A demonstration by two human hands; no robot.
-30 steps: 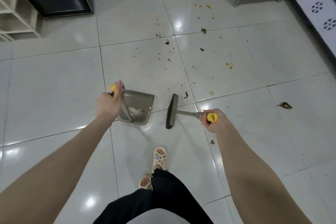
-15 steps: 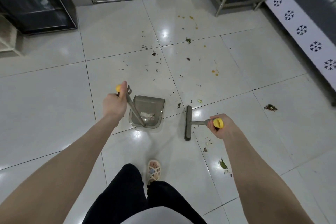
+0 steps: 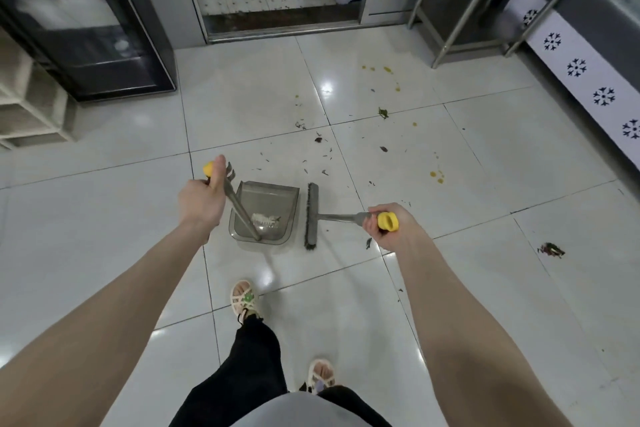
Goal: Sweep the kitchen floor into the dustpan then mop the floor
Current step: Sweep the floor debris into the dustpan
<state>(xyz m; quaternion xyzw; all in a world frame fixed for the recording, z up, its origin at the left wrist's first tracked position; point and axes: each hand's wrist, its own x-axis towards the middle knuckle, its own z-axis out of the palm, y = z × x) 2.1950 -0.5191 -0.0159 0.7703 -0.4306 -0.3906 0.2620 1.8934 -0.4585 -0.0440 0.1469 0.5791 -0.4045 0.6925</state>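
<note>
My left hand [image 3: 201, 201] grips the yellow-tipped long handle of a grey translucent dustpan [image 3: 277, 194], which stands on the white tiled floor with some pale debris inside. My right hand [image 3: 388, 225] grips the yellow-capped handle of a broom whose dark brush head [image 3: 311, 215] stands just right of the pan, parallel to its side. Small dark scraps [image 3: 320, 163] lie scattered on the tiles beyond the pan, with yellow spots [image 3: 437, 176] further right and a clump of leaf litter [image 3: 550, 249] at the right.
A dark glass-fronted cabinet [image 3: 86, 28] stands at the back left beside a pale shelf unit [image 3: 31, 107]. A doorway threshold [image 3: 280, 28] is straight ahead. Metal table legs [image 3: 460, 21] and a patterned white wall base [image 3: 588, 80] line the right. My sandalled feet [image 3: 246, 298] are below.
I have stepped forward toward the doorway, carrying dustpan and broom along. The broom head has come closer to the pan's right side. The debris now lies nearer in front.
</note>
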